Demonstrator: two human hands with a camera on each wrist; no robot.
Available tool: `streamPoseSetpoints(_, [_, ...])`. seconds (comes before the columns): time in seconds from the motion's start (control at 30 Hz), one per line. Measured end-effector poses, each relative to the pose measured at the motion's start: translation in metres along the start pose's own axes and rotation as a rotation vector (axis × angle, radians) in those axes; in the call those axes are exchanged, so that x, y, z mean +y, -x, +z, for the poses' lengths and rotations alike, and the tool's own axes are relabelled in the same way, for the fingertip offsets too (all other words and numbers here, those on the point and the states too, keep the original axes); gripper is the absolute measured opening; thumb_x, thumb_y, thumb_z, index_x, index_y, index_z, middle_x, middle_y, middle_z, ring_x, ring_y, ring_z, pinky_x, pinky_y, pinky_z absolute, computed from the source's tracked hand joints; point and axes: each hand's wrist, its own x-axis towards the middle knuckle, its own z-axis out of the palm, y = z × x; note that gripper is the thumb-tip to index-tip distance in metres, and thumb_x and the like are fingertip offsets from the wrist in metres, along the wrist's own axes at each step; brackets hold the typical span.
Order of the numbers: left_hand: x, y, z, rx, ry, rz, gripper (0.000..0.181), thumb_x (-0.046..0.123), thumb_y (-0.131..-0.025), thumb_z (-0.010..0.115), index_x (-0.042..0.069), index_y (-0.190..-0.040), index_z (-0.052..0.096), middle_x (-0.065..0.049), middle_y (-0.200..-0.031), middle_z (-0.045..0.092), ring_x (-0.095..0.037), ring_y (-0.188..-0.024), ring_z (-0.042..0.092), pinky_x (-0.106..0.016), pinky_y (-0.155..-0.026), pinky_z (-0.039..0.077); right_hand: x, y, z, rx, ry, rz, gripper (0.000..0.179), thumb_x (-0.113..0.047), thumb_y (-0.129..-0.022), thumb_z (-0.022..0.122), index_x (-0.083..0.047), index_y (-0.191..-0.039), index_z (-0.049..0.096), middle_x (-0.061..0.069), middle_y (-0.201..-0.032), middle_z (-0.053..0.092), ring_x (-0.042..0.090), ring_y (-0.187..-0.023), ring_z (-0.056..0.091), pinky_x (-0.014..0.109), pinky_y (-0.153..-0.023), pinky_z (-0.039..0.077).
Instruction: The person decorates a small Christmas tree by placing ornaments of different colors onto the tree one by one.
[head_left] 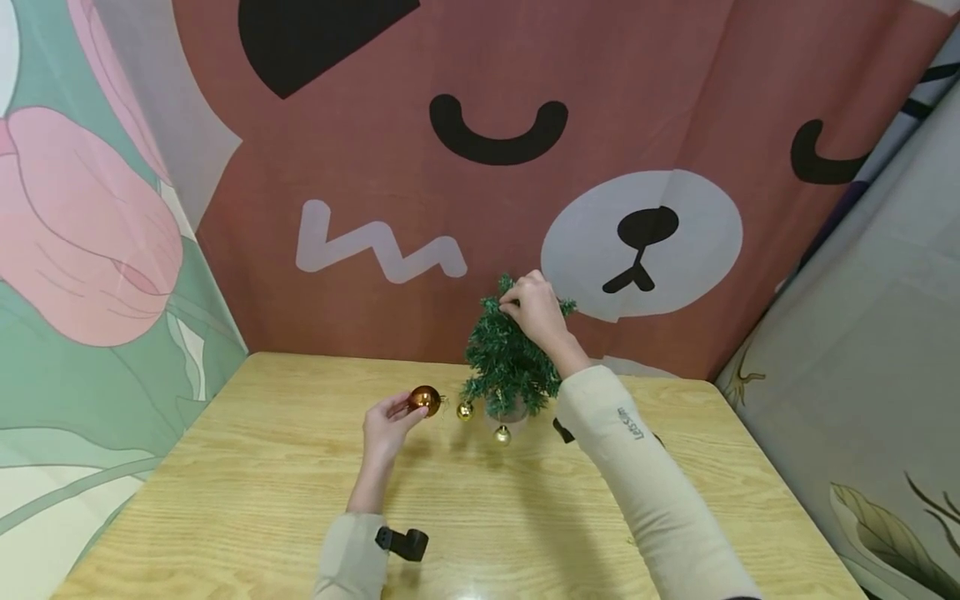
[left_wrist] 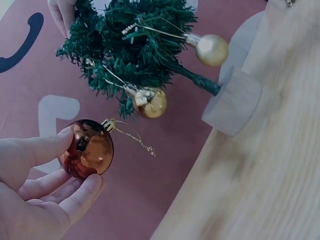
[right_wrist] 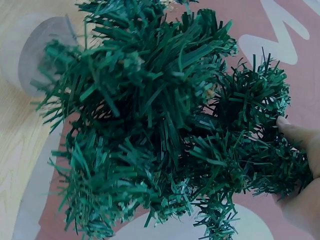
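A small green artificial Christmas tree (head_left: 504, 354) stands toward the back of the table on a pale round base (left_wrist: 234, 102). My left hand (head_left: 384, 429) holds a shiny copper-brown Christmas ball (left_wrist: 89, 152) between thumb and fingers, just left of the tree. From its gold cap trails a loose gold string (left_wrist: 134, 135). My right hand (head_left: 536, 310) is up at the treetop, and in the right wrist view its thumb and fingers pinch a branch (right_wrist: 272, 162). Two gold balls hang from lower branches, one shiny (head_left: 465, 411) and one matte (left_wrist: 212, 50).
The light wooden table (head_left: 262, 467) ends just behind the tree, against a brown curtain (head_left: 360, 317) printed with a bear face. Black wrist cameras sit on both sleeves, the left one (head_left: 402, 543) low over the tabletop. More printed cloth hangs at both sides.
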Motion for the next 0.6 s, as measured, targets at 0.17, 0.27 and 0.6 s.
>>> streamPoseSetpoints(0.17, [0.007,-0.001,0.003,0.0,0.039,0.01,0.046,0.003,-0.079,0.07,-0.008,-0.12,0.054,-0.026,-0.118,0.056,-0.034,-0.108,0.055,-0.034,-0.087,0.047,-0.001,0.0,-0.001,0.006,0.013,-0.006,0.011,-0.012,-0.082,0.068,-0.007,-0.089,0.075,0.009,-0.087,0.067,0.026,-0.09,0.051,0.04,-0.084,0.042])
streamPoseSetpoints(0.27, [0.01,-0.001,0.005,0.001,0.048,0.023,0.046,0.003,-0.079,0.071,-0.007,-0.12,0.055,-0.026,-0.117,0.056,-0.033,-0.107,0.056,-0.033,-0.087,0.047,-0.001,0.0,-0.001,0.004,0.024,-0.01,0.011,-0.013,-0.082,0.068,-0.007,-0.089,0.075,0.009,-0.088,0.067,0.025,-0.09,0.052,0.04,-0.085,0.042])
streamPoseSetpoints(0.6, [0.023,0.0,0.01,0.006,0.05,0.086,0.043,0.002,-0.077,0.072,-0.008,-0.117,0.057,-0.025,-0.113,0.059,-0.032,-0.103,0.058,-0.03,-0.083,0.048,-0.002,0.002,0.0,0.003,0.025,-0.012,0.011,-0.012,-0.082,0.068,-0.008,-0.09,0.075,0.008,-0.088,0.066,0.026,-0.09,0.051,0.041,-0.086,0.038])
